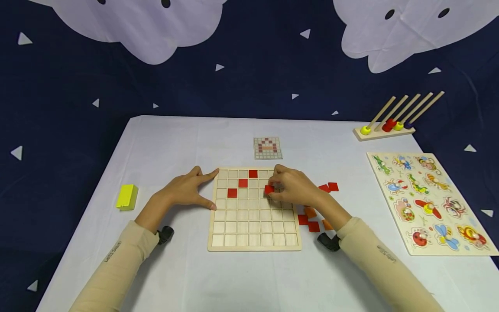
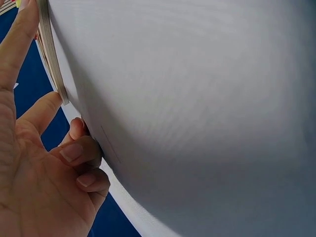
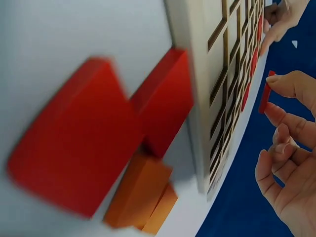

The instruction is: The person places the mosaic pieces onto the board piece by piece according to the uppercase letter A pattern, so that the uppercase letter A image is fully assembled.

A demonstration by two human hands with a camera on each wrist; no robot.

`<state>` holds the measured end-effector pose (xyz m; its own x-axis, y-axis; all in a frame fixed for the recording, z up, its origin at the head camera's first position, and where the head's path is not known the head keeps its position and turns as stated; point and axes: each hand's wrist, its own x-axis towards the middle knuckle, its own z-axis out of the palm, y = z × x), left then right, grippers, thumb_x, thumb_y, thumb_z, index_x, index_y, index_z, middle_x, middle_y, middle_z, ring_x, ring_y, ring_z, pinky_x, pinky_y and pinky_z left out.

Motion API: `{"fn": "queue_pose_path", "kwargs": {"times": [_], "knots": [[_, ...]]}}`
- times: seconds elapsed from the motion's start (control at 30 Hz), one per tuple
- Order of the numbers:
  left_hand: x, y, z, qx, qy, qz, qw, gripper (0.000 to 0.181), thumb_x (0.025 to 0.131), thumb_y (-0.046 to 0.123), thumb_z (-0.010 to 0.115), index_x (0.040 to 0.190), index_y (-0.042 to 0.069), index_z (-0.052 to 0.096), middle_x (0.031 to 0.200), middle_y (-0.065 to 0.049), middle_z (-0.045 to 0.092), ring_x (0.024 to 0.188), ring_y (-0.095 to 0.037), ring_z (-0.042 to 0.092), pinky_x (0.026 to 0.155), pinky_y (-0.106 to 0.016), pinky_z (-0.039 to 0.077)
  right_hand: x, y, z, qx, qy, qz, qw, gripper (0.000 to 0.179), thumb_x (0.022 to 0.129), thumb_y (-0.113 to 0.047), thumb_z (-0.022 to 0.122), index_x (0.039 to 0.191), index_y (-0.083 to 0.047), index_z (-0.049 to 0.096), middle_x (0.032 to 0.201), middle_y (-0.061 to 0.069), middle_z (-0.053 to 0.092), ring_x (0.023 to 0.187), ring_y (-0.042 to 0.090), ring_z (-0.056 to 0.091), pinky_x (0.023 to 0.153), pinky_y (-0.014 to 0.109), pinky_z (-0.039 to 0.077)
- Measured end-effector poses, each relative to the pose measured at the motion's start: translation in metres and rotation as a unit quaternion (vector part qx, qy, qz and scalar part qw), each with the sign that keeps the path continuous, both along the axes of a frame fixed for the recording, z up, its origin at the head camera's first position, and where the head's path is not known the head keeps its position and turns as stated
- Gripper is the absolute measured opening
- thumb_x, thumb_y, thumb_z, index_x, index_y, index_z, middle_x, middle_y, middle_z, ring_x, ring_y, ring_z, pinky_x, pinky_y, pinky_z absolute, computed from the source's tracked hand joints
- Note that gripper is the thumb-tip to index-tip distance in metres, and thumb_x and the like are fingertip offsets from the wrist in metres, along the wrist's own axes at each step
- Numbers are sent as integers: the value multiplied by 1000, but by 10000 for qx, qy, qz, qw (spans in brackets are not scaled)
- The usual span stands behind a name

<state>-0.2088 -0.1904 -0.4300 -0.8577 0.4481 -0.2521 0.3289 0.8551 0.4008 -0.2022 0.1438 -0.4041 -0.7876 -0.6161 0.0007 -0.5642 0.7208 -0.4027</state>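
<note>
A wooden grid board (image 1: 253,248) lies flat on the white table. Three red square tiles run diagonally in its cells, among them one (image 1: 243,183) in the second row. My left hand (image 1: 187,188) touches the board's left edge with thumb and forefinger spread; in the left wrist view, the other fingers of that hand (image 2: 39,168) are bent. Between thumb and forefinger my right hand (image 1: 294,186) pinches a red square tile (image 1: 269,189) over the board's upper right part. The right wrist view shows this tile (image 3: 265,94) edge-on, above the grid.
Loose red tiles (image 1: 313,226) and orange tiles (image 1: 310,212) lie right of the board. Behind it is a small pattern card (image 1: 267,148). A yellow block (image 1: 127,197) stands left; a bead-peg stand (image 1: 383,135) and an insect puzzle board (image 1: 432,203) are at right.
</note>
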Motion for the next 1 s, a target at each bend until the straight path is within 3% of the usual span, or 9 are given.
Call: {"fn": "queue_pose_path", "kwargs": {"times": [0.27, 0.53, 1.0], "knots": [[0, 1, -1, -25, -27, -9, 10000, 117, 61, 68, 83, 156, 25, 32, 101, -7, 44, 70, -19, 41, 63, -30, 37, 2, -24, -3, 120, 59, 296, 9995, 30, 81, -25, 79, 104, -6, 76, 91, -1, 53, 71, 11, 47, 67, 28, 43], [-2, 0, -3, -35, 41, -14, 10000, 117, 61, 69, 82, 156, 24, 32, 102, -7, 44, 70, -18, 41, 62, -30, 37, 5, -47, -4, 86, 88, 637, 9979, 25, 81, -25, 78, 99, -8, 76, 87, -2, 50, 70, 10, 45, 62, 23, 40], [-2, 1, -1, -15, -34, -11, 10000, 115, 62, 70, 82, 156, 26, 32, 102, -7, 44, 70, -18, 42, 62, -30, 37, 8, -71, -8, 272, 148, 897, 9955, 20, 83, -27, 78, 94, -10, 76, 84, -2, 47, 68, 9, 44, 61, 22, 38]]}}
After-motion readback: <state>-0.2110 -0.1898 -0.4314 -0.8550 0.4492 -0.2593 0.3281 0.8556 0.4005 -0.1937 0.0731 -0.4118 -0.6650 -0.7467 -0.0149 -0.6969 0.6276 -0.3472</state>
